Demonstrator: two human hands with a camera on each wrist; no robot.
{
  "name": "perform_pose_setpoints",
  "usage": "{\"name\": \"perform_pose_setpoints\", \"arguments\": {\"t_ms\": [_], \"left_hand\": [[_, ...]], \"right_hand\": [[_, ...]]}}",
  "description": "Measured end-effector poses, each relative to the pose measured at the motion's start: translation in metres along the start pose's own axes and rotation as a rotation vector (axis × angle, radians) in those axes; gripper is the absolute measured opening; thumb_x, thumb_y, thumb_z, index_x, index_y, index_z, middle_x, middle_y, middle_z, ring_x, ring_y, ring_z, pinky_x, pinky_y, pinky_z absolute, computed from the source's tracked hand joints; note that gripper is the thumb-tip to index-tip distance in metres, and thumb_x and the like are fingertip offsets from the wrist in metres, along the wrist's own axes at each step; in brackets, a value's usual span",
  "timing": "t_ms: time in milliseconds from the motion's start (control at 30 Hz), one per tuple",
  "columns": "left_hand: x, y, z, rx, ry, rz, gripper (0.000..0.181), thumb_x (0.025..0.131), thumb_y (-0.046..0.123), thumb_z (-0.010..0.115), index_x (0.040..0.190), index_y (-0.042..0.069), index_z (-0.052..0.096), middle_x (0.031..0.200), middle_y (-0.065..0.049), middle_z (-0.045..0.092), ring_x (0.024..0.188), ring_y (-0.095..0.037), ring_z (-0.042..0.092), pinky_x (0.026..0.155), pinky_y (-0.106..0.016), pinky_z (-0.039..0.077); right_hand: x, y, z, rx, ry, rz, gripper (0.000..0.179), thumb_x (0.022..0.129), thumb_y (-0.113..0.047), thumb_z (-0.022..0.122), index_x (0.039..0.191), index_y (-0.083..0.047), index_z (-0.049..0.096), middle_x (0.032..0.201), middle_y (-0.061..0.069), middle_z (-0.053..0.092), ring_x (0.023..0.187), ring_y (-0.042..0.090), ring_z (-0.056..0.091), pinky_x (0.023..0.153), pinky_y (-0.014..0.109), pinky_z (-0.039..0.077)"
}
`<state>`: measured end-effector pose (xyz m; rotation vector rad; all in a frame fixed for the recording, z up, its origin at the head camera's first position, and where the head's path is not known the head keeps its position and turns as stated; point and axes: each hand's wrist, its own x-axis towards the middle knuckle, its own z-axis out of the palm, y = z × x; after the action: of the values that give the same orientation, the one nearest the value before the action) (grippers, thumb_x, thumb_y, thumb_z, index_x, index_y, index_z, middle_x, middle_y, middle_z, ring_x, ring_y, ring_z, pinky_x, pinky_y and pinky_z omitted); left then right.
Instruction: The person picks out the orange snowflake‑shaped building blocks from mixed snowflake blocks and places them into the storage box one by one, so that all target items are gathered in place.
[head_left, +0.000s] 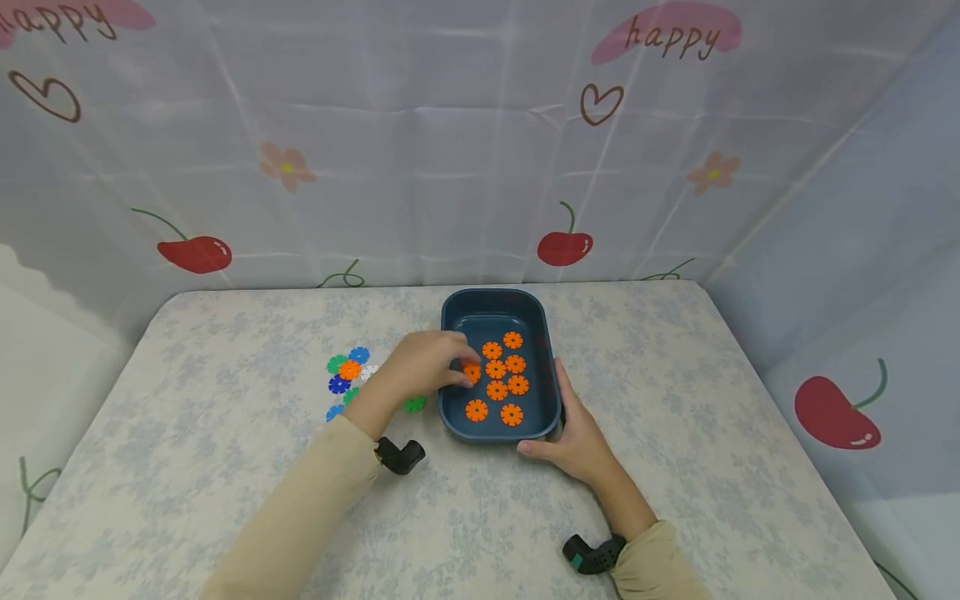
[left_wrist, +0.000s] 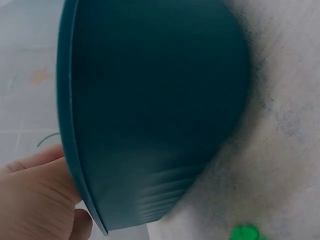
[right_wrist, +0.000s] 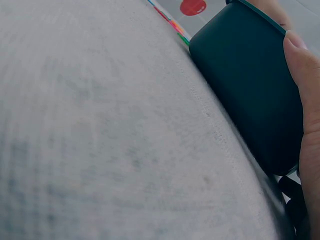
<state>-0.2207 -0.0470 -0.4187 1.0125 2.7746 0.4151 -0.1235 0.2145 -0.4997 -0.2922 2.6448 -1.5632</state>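
Note:
A dark blue rectangular plastic tray stands on the table, with several orange flower-shaped discs lying in it. My left hand reaches over the tray's left rim and pinches an orange disc between thumb and fingers, low inside the tray. Seen from the left wrist, the tray's outer wall hides that disc and the fingertips. At the near right corner, my right hand holds the tray, thumb at the front and fingers along the right side. The right wrist view shows its thumb against the tray wall.
Left of the tray lies a loose group of flower-shaped discs: blue, dark blue, green, white and one orange, partly behind the left arm. A green disc lies close to the tray. A printed curtain hangs behind the table.

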Motion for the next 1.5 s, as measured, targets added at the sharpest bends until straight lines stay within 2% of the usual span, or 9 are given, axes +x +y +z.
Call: {"name": "perform_pose_setpoints", "arguments": {"t_ms": [300, 467, 667, 767, 900, 1100, 1233, 1333, 1500], "left_hand": [[0.011, 0.006, 0.002, 0.095, -0.056, 0.080, 0.031, 0.080, 0.039, 0.081, 0.109, 0.029, 0.078, 0.087, 0.012, 0.064, 0.074, -0.005, 0.056, 0.070, -0.026, 0.048], [0.017, 0.010, 0.004, 0.207, -0.064, 0.066, 0.028, 0.077, 0.038, 0.084, 0.104, 0.030, 0.079, 0.096, 0.011, 0.071, 0.083, -0.008, 0.064, 0.076, -0.028, 0.052], [0.023, 0.017, 0.007, 0.276, -0.060, 0.046, 0.012, 0.077, 0.030, 0.086, 0.087, 0.025, 0.081, 0.091, 0.007, 0.073, 0.081, -0.014, 0.066, 0.072, -0.030, 0.054], [0.023, 0.018, 0.009, 0.276, -0.058, 0.021, 0.013, 0.078, 0.032, 0.085, 0.089, 0.025, 0.080, 0.094, 0.008, 0.074, 0.083, -0.014, 0.068, 0.073, -0.030, 0.055], [0.018, 0.015, 0.009, 0.185, -0.018, -0.014, 0.027, 0.082, 0.038, 0.080, 0.106, 0.025, 0.078, 0.100, 0.007, 0.072, 0.083, -0.011, 0.064, 0.073, -0.029, 0.053], [-0.011, 0.003, 0.000, -0.063, 0.208, -0.086, 0.034, 0.092, 0.042, 0.069, 0.122, 0.026, 0.071, 0.090, 0.005, 0.059, 0.066, -0.011, 0.049, 0.056, -0.027, 0.040], [-0.040, -0.019, -0.006, -0.159, 0.303, -0.198, 0.034, 0.097, 0.037, 0.064, 0.128, 0.024, 0.067, 0.100, 0.003, 0.062, 0.066, -0.012, 0.050, 0.056, -0.027, 0.040], [-0.062, -0.046, -0.005, -0.179, 0.297, -0.300, 0.037, 0.097, 0.032, 0.065, 0.133, 0.022, 0.063, 0.112, -0.003, 0.062, 0.073, -0.017, 0.056, 0.059, -0.031, 0.044], [-0.095, -0.091, 0.004, -0.219, 0.198, -0.461, 0.052, 0.097, 0.033, 0.064, 0.144, 0.017, 0.049, 0.123, -0.011, 0.057, 0.097, -0.027, 0.061, 0.074, -0.044, 0.052]], "right_hand": [[-0.001, 0.002, 0.000, 0.005, 0.003, -0.017, 0.134, 0.067, -0.028, 0.093, 0.161, -0.026, -0.003, 0.167, -0.005, 0.008, 0.154, 0.027, 0.017, 0.119, 0.061, 0.021], [0.000, 0.002, 0.000, 0.003, 0.004, -0.011, 0.134, 0.068, -0.029, 0.093, 0.161, -0.026, -0.003, 0.167, -0.005, 0.007, 0.154, 0.027, 0.016, 0.119, 0.061, 0.020], [-0.001, 0.001, 0.000, -0.010, 0.009, -0.006, 0.133, 0.069, -0.034, 0.092, 0.161, -0.025, -0.003, 0.168, -0.005, 0.007, 0.154, 0.028, 0.017, 0.119, 0.061, 0.021], [0.000, 0.001, 0.000, -0.008, 0.006, -0.012, 0.133, 0.069, -0.035, 0.092, 0.161, -0.025, -0.003, 0.168, -0.004, 0.007, 0.154, 0.029, 0.017, 0.119, 0.062, 0.022], [0.000, 0.002, 0.000, -0.004, 0.000, -0.017, 0.133, 0.069, -0.036, 0.092, 0.161, -0.024, -0.003, 0.168, -0.004, 0.008, 0.153, 0.029, 0.018, 0.118, 0.062, 0.023], [0.001, 0.002, -0.001, -0.008, 0.003, -0.024, 0.133, 0.069, -0.035, 0.092, 0.161, -0.025, -0.003, 0.168, -0.003, 0.008, 0.153, 0.030, 0.019, 0.118, 0.063, 0.022], [0.001, 0.002, 0.000, -0.009, 0.005, -0.020, 0.133, 0.068, -0.034, 0.092, 0.161, -0.025, -0.003, 0.168, -0.003, 0.008, 0.154, 0.030, 0.018, 0.118, 0.063, 0.022], [0.001, 0.002, 0.000, 0.003, 0.005, -0.022, 0.134, 0.068, -0.031, 0.093, 0.161, -0.025, -0.003, 0.168, -0.004, 0.007, 0.154, 0.029, 0.016, 0.119, 0.062, 0.021], [-0.001, -0.013, -0.003, 0.011, -0.011, 0.000, 0.131, 0.069, -0.019, 0.091, 0.161, -0.018, -0.003, 0.168, 0.007, 0.007, 0.154, 0.033, 0.016, 0.119, 0.062, 0.020]]}}
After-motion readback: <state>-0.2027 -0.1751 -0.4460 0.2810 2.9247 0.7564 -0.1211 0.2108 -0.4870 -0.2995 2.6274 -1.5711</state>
